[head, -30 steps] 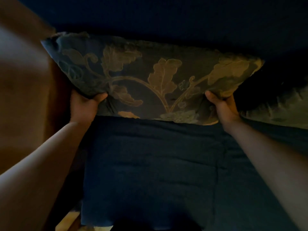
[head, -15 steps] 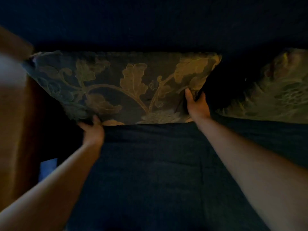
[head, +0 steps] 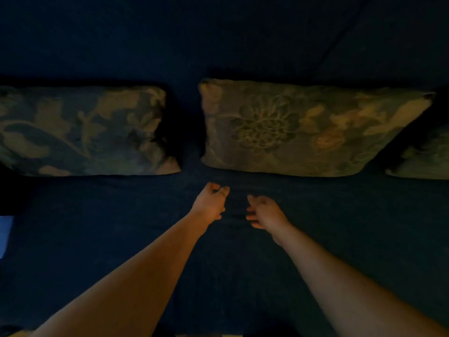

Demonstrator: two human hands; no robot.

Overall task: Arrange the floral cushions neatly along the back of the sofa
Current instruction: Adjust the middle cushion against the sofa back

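Three floral cushions lean against the dark blue sofa back (head: 218,40). The left cushion (head: 80,131) with a leaf pattern stands upright at the far left. The middle cushion (head: 303,128) shows a large flower and stands just right of centre, with a gap between the two. Only a corner of a third cushion (head: 422,161) shows at the right edge. My left hand (head: 211,201) and my right hand (head: 264,211) hover over the seat below the gap, fingers loosely curled, holding nothing and touching no cushion.
The dark blue sofa seat (head: 121,239) spreads under my arms. A pale blue patch (head: 4,234) shows at the left edge past the seat. The light is dim.
Both hands have let go of the leaf-pattern cushion, which now rests against the sofa back. The view has swung right and my hands have pulled back over the seat.
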